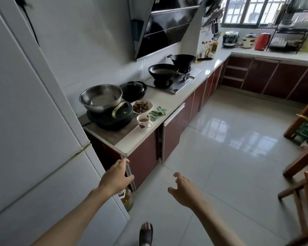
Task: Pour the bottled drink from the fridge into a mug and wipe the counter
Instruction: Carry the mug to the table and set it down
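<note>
A white mug [144,121] with brown drink in it stands near the front edge of the white counter [140,139]. Just behind the mug lies a green cloth [157,112]. The tall white fridge [34,121] fills the left side. My left hand [116,176] curls around the edge of its lower door. Under that hand a bottle [128,199] of yellowish liquid shows between the door and the cabinet, its top hidden by the hand. My right hand [184,190] hovers over the floor with fingers spread, holding nothing.
A steel bowl [100,98] sits on a dark pot, beside a black lidded pot [133,88] and a plate of food [142,106]. Two woks [163,71] are on the hob. One red cabinet door [172,132] stands ajar. Wooden chairs [304,192] are on the right.
</note>
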Available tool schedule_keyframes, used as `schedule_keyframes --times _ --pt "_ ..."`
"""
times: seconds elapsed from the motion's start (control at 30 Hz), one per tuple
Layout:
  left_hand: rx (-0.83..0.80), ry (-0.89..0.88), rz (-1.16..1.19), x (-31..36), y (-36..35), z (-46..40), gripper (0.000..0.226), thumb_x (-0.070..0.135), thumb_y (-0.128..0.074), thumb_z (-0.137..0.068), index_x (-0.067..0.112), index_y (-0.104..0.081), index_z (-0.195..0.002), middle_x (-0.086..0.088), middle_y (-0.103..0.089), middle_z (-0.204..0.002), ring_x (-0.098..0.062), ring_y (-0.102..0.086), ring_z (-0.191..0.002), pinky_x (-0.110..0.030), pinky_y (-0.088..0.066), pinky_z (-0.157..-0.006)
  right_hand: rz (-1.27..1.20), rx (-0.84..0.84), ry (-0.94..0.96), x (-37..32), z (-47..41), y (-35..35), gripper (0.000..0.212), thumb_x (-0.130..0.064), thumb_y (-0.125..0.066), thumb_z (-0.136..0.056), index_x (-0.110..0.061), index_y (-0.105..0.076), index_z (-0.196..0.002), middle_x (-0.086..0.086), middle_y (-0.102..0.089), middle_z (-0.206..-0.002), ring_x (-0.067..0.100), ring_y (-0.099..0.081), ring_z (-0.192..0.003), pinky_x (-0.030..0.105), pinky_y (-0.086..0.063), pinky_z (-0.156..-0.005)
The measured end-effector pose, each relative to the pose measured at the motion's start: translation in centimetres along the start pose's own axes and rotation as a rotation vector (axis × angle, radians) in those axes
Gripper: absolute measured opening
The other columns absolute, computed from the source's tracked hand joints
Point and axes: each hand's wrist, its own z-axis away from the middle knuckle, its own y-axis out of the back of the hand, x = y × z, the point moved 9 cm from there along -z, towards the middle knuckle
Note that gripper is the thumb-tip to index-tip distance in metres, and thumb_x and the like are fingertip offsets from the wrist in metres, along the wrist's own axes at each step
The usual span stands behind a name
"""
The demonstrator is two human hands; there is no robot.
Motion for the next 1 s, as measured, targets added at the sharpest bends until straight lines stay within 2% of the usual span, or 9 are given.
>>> schedule_keyframes --times 0.13,0.33,0.5,0.63,0.8,0.83,0.9,0.97,1.0 --pt "-0.04 0.067 0.139 -1.1 -2.1 -8.9 0.053 0.034 -0.066 -0.084 0.019 -0.043 -0.13 -0.001 -0.053 -0.131 -0.019 -0.058 -0.107 -0.039 -0.052 -0.087 -0.014 -0.039 -0.037 0.5 -7.5 0.1 0.064 -0.033 -0.057 -0.096 -0.008 -0.031 -0.148 0.015 -0.05 -0.145 0.028 -0.047 -0.132 0.034 -0.042 -0.098" --pt "-0.037 0.172 0.379 -2.3 -4.0 -24.9 0.064 0.029 -0.07 -0.082 0.016 -0.037 -0.135 -0.007 -0.051 -0.135 -0.023 -0.056 -0.115 -0.044 -0.052 -0.094 -0.034 -0.015 -0.041 -2.5 -21.6 4.3 0.056 -0.029 -0.058 -0.095 -0.011 -0.033 -0.141 0.013 -0.055 -0.136 0.03 -0.055 -0.12 0.031 -0.039 -0.078" --pt "-0.031 0.259 0.502 -3.4 -4.5 -35.5 0.068 0.02 -0.073 -0.08 0.013 -0.034 -0.136 -0.011 -0.05 -0.137 -0.024 -0.055 -0.113 -0.044 -0.052 -0.093 -0.104 0.003 -0.054 -6.0 -33.8 7.1 0.052 -0.024 -0.059 -0.086 -0.012 -0.037 -0.132 0.011 -0.057 -0.123 0.033 -0.06 -0.104 0.041 -0.052 -0.077" --pt "-0.013 0.333 0.534 -4.3 -5.3 -40.2 0.075 0.018 -0.074 -0.082 0.008 -0.03 -0.143 -0.015 -0.047 -0.141 -0.028 -0.053 -0.117 -0.042 -0.048 -0.092 -0.11 0.019 -0.019 -7.8 -41.3 6.8 0.067 -0.028 -0.067 -0.081 -0.011 -0.036 -0.138 0.011 -0.053 -0.13 0.034 -0.055 -0.117 0.043 -0.052 -0.088" --pt "0.0 0.359 0.478 -6.3 -6.7 -45.3 0.089 0.03 -0.08 -0.077 0.013 -0.028 -0.147 -0.012 -0.043 -0.149 -0.028 -0.046 -0.131 -0.041 -0.041 -0.103 -0.231 -0.067 -0.022 -7.6 -49.8 3.7 0.11 -0.018 -0.08 -0.074 -0.007 -0.007 -0.155 0.013 -0.043 -0.145 0.031 -0.042 -0.135 0.042 -0.046 -0.102" --pt "-0.004 0.346 0.49 -6.1 -6.9 -45.7 0.09 0.03 -0.081 -0.077 0.014 -0.028 -0.148 -0.009 -0.044 -0.148 -0.026 -0.048 -0.13 -0.039 -0.041 -0.103 -0.301 -0.085 -0.037 -7.2 -50.8 3.0 0.116 -0.014 -0.081 -0.073 -0.009 -0.001 -0.157 0.01 -0.05 -0.136 0.029 -0.048 -0.13 0.038 -0.049 -0.099" --pt "0.01 0.327 0.523 -6.1 -7.3 -47.0 0.09 0.026 -0.082 -0.075 0.014 -0.03 -0.148 -0.003 -0.047 -0.144 -0.02 -0.048 -0.13 -0.031 -0.038 -0.102 -0.438 -0.15 -0.086 -6.1 -52.8 1.1 0.119 -0.007 -0.08 -0.075 -0.011 0.005 -0.157 -0.002 -0.055 -0.102 0.017 -0.06 -0.1 0.022 -0.053 -0.077" --pt "0.0 0.263 0.584 -5.5 -7.5 -47.7 0.089 0.015 -0.084 -0.072 0.015 -0.034 -0.145 0.002 -0.047 -0.141 -0.013 -0.046 -0.13 -0.031 -0.038 -0.108 -0.509 -0.169 -0.092 -5.6 -53.7 0.4 0.114 -0.009 -0.082 -0.074 -0.013 -0.003 -0.157 -0.005 -0.05 -0.085 0.008 -0.055 -0.077 0.013 -0.044 -0.058" --pt "-0.005 0.231 0.608 -5.6 -8.0 -48.1 0.088 0.012 -0.085 -0.07 0.018 -0.037 -0.143 0.002 -0.049 -0.141 -0.011 -0.047 -0.13 -0.038 -0.041 -0.111 -0.529 -0.186 -0.079 -5.5 -54.3 0.0 0.108 -0.011 -0.085 -0.072 -0.014 -0.015 -0.154 -0.005 -0.053 -0.086 0.007 -0.054 -0.077 0.014 -0.042 -0.058"
